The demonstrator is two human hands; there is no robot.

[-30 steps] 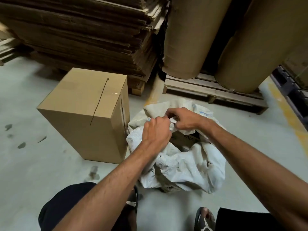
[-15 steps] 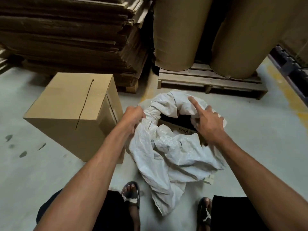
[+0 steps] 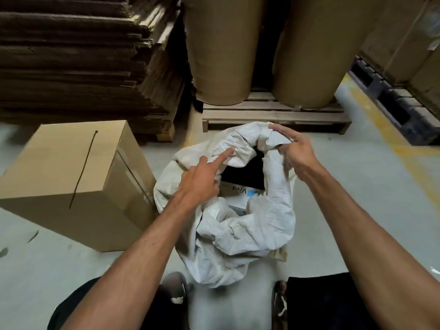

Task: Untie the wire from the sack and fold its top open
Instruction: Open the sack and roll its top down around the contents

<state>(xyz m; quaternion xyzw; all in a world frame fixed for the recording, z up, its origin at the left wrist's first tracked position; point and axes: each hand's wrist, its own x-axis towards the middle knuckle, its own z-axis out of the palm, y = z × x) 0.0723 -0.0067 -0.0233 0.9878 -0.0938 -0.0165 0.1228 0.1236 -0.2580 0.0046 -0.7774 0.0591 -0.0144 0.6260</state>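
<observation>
The sack (image 3: 240,225) is standing on the floor (image 3: 345,210) with its top open and the white cloth rolled down in thick folds around the mouth. Inside the sack, a carton (image 3: 240,189) printed "Viva" is showing in the dark opening.

The left hand (image 3: 202,179) is reaching over the sack's left rim with its forefinger stretched out and touching the far fold; the other fingers are curling under, and it is gripping nothing. The right hand (image 3: 292,148) is lying on the sack's far right rim, fingers spread fairly wide and thumb pressing into the cloth; whether it is pinching a fold I cannot tell.

Just left of the sack, a box (image 3: 71,182) is sitting, almost touching the cloth. The wire (image 3: 83,170) is lying loose along the box's top, well clear of the sack.

Beyond the sack, a pallet (image 3: 273,115) is bearing two big brown rolls (image 3: 221,48). Beyond the sack to the left, a stack (image 3: 83,63) of flat cardboard is rising. On the near side of the sack, two sandalled feet are showing, blurred, one at each side.
</observation>
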